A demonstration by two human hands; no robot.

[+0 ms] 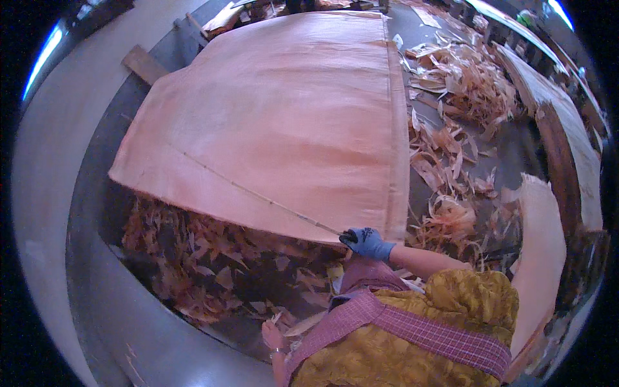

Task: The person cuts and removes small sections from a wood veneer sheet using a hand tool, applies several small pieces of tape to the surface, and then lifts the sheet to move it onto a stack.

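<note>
Grey floor point(42, 226), right grip point(366, 242) closed round stick point(272, 202), dark-printed glove point(377, 248), left grip point(273, 335) unclear

Glaring strip lights point(44, 60) in upper corners, dim margins, strong fisheye curvature.

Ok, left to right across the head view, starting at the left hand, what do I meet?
Bare left hand → blue-gloved right hand → tangled heap of thin tan shavings → tall, pale tan, narrow sheet. Left out as overlapping: thin pale stick in the right grip, wide pinkish-tan sheet.
</note>
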